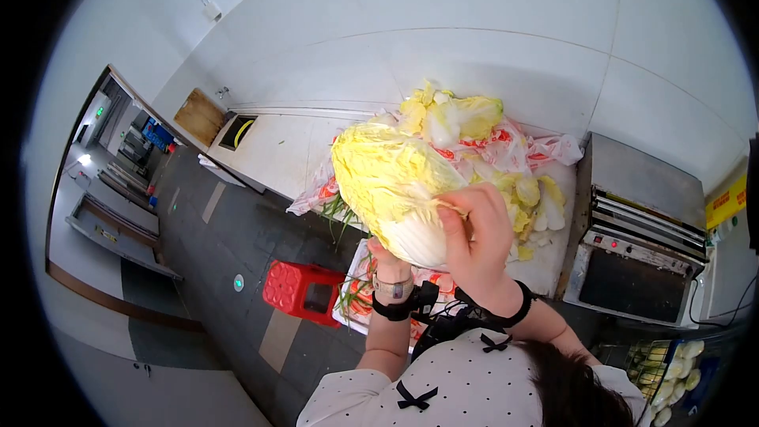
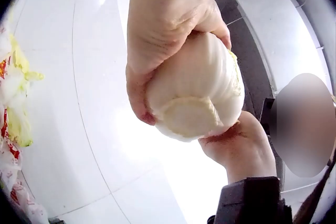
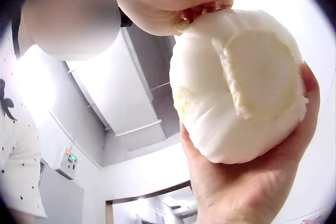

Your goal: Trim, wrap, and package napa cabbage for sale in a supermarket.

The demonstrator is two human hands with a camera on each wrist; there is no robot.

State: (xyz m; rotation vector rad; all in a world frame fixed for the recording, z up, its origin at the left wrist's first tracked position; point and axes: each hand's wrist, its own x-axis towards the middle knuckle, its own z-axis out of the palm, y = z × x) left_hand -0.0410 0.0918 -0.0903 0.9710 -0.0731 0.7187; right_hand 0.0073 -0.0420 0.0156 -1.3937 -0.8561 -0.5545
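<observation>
A napa cabbage (image 1: 387, 182), with yellow leaves and a white base, is held up over the counter. My left hand (image 1: 381, 257) grips it near the base from below, fingers and thumb spread round its sides. In the left wrist view, the cut, pale root end (image 2: 189, 116) faces that camera. At the other side, my right hand (image 1: 482, 237) has its fingers curled and pinches the edge of an outer leaf. The right wrist view shows the curled fingertips (image 3: 197, 11) right at the cabbage's side; the pinched edge is mostly hidden.
Loose cabbage leaves (image 1: 455, 119) lie on a red-and-white plastic bag (image 1: 514, 146) along the wall. A metal appliance (image 1: 640, 229) stands right of the counter (image 1: 288, 142). Below are a red stool (image 1: 296, 289), a white box (image 1: 348, 308) with green stalks, and a crate (image 1: 652, 364) of pale vegetables.
</observation>
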